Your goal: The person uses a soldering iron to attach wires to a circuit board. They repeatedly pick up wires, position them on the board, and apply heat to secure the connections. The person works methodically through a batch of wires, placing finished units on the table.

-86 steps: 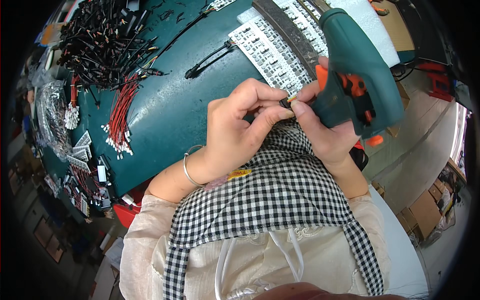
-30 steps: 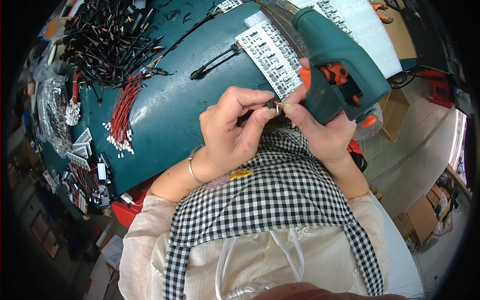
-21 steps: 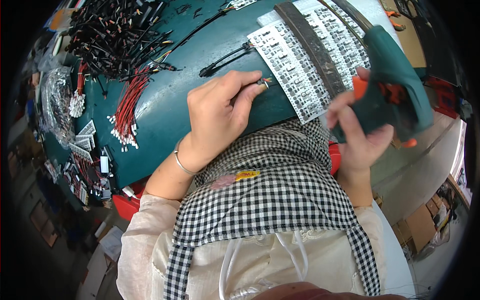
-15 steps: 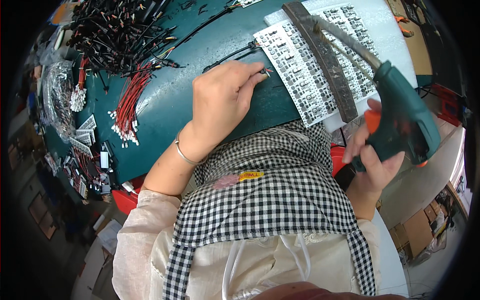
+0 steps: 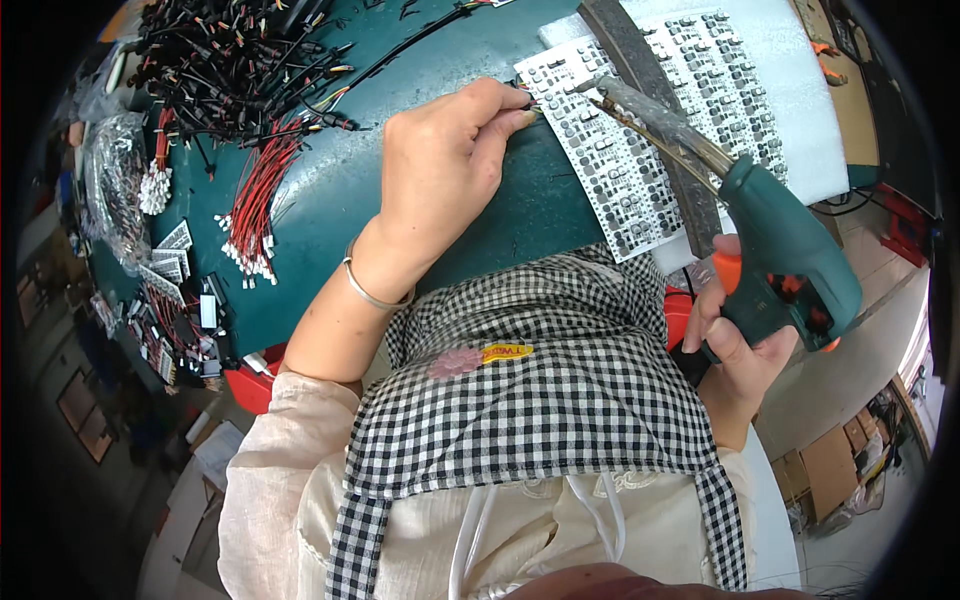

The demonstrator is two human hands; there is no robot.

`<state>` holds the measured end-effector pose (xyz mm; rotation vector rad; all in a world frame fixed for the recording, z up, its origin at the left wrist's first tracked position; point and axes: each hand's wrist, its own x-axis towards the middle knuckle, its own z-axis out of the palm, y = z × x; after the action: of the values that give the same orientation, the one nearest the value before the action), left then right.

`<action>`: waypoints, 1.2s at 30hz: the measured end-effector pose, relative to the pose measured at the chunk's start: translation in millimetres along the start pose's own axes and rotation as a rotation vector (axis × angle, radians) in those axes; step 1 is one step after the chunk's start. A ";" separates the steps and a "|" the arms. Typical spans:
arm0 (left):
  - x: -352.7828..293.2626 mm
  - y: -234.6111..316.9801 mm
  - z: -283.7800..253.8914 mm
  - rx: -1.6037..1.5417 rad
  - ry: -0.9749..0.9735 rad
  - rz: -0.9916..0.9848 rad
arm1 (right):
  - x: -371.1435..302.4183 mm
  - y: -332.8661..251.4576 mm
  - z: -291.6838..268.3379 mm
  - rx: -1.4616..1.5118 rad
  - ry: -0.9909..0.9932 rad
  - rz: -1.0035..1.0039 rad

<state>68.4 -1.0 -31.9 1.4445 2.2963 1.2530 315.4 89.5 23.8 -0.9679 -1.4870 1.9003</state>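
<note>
My left hand [image 5: 440, 160] is closed in a pinch on a thin wire end [image 5: 533, 104], at the left edge of a white circuit board panel [image 5: 622, 205]. Most of that wire is hidden behind the fingers. In my right hand [image 5: 738, 355] is a green soldering gun [image 5: 790, 240] with an orange trigger, its fingers wrapped round the handle. The gun's tip points left over the panel, close to my left fingertips; whether it touches the board I cannot tell. A dark metal bar [image 5: 640, 70] lies across the panel, which rests on white foam [image 5: 815, 140].
Black cables [image 5: 230, 60] are heaped at the far left of the green table [image 5: 340, 190]. Nearer lie red wires with white plugs [image 5: 258, 205], a clear plastic bag [image 5: 117, 190] and small boards [image 5: 170, 265]. Orange-handled pliers [image 5: 828, 62] lie at the far right.
My left hand has moved farther away along the panel's left edge with the wire. The soldering gun has shifted left and nearer, its tip now closer to my left fingers.
</note>
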 end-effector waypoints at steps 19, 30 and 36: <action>0.1 -9.1 4.5 0.025 0.011 0.019 | 3.5 9.6 9.8 -0.071 -0.048 0.003; -0.5 -10.2 5.1 0.018 0.009 0.010 | 5.3 14.2 -0.5 -0.052 -0.173 0.114; -1.0 -11.2 5.3 0.020 0.009 0.012 | 5.6 15.9 9.0 -0.062 -0.129 0.073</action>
<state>64.1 -0.9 -43.6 1.4645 2.3161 1.2459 305.2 84.6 8.5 -0.9541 -1.6134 2.0126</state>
